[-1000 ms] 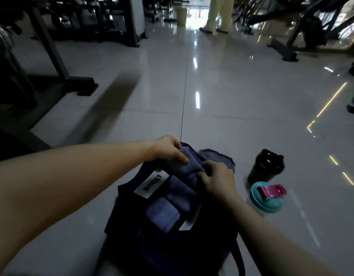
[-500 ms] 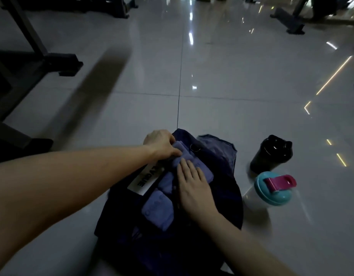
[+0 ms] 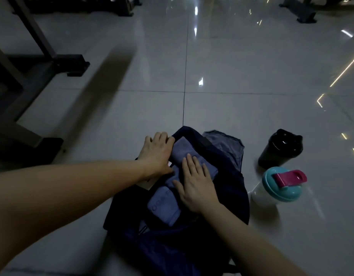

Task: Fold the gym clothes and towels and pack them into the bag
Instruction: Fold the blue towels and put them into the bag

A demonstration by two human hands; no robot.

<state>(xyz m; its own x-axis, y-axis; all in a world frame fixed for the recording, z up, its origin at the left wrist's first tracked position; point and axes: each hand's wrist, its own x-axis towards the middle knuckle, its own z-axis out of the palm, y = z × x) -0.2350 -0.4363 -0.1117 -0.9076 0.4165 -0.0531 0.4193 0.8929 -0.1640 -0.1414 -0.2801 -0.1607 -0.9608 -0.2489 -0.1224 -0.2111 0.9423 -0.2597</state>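
Note:
A dark navy bag [image 3: 230, 198] lies open on the tiled floor in front of me. Folded blue-purple towels [image 3: 166, 204] sit in its opening. My right hand [image 3: 196, 182] lies flat with straight fingers on top of the upper towel. My left hand [image 3: 157, 152] rests at the bag's far left rim beside that towel, fingers lightly bent over the edge. A grey-blue garment [image 3: 226, 140] pokes out behind the bag's far side.
A black shaker bottle [image 3: 279, 148] and a clear bottle with a teal lid and pink flap [image 3: 281, 186] stand on the floor to the right of the bag. Dark gym machine frames [image 3: 38, 62] stand to the left and at the back.
My right hand went from gripping the towel to lying flat on it. The left hand shifted to the bag's rim. The view tilted further down.

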